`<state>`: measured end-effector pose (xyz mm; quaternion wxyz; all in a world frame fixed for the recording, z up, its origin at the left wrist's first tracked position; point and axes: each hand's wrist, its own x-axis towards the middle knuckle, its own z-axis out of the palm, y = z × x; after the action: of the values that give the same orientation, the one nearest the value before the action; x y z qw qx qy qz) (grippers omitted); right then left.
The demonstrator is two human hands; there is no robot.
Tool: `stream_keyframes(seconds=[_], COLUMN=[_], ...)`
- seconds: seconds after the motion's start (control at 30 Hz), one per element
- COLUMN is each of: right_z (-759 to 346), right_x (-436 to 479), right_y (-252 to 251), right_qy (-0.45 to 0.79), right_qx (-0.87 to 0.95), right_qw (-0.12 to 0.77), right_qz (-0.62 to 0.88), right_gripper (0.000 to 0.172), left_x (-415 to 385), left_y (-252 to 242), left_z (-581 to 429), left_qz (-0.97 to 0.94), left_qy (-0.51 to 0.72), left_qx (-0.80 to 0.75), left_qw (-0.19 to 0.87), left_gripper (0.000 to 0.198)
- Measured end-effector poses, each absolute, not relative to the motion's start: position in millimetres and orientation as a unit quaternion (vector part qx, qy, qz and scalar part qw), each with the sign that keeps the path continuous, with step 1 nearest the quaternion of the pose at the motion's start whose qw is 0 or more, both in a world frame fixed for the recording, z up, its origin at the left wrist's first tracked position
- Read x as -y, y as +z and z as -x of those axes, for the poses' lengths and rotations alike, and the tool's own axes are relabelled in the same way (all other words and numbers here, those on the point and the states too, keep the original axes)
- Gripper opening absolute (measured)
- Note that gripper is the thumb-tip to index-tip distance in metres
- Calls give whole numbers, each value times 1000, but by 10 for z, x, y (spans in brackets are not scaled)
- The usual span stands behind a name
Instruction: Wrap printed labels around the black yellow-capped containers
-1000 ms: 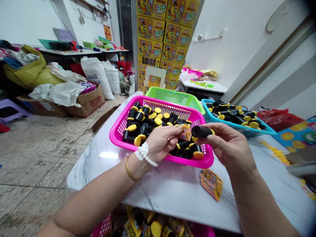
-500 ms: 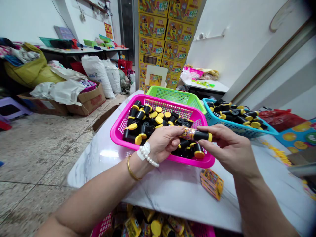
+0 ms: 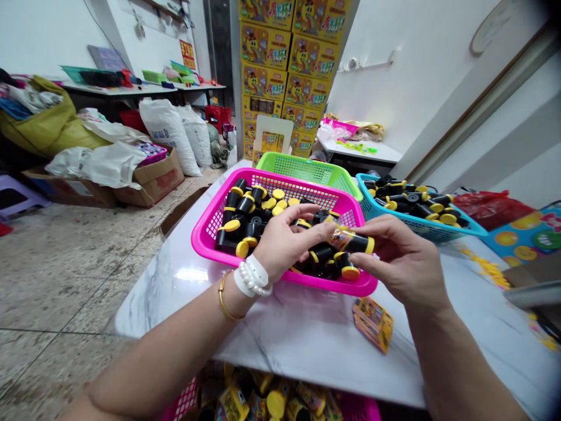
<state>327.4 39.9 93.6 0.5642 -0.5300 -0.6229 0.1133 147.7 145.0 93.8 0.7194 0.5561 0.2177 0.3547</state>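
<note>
Over the pink basket [image 3: 280,282], my right hand [image 3: 401,257] pinches the yellow-capped end of a black tube [image 3: 350,240]. A colourful label covers the tube's left part. My left hand [image 3: 287,240], with a pearl bracelet at the wrist, has its thumb on the labelled part; its fingers are parted and lifted off the tube. Black containers with yellow lids [image 3: 245,204] fill the basket below. A small stack of printed labels [image 3: 374,324] lies on the white table [image 3: 307,345] in front of the basket.
A green basket [image 3: 307,166] stands behind the pink one. To the right is a blue basket [image 3: 407,225] of black containers. Below the table's front edge, another pink basket [image 3: 186,400] holds labelled tubes. Stacked yellow boxes [image 3: 265,47] rise behind.
The fingers of my left hand have opened and lifted from around the tube, leaving the thumb on the label. The label shows more fully. The view has shifted slightly.
</note>
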Motion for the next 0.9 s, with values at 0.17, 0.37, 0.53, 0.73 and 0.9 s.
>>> stream_keyframes(seconds=[0.17,0.37,0.53,0.73,0.9], right_z=[-3147,-3165,-3135,-3050,-3142], right_x=[-409,-409,-388,-400,-437], right_y=[925,860,832,787,792], right_qy=[43,72,55,31,66], right_qx=[631,637,659,684,663], right_qw=[527,537,533,508,532], right_qz=[568,549,528,522,522], right_gripper=[34,53,46,46,44], left_x=[-1580,-1523,-1508,-1531,-1586], left_y=[964,1013,1029,962,991], left_z=[-1411,-1423,-1418,-1413,-1385], left_qz=[-609,-597,-647,-667,-687], left_qy=[238,223,189,178,175], left_qx=[-172,-186,-215,-192,-211], left_qw=[737,748,707,698,673], left_gripper=[36,33,21,26,51])
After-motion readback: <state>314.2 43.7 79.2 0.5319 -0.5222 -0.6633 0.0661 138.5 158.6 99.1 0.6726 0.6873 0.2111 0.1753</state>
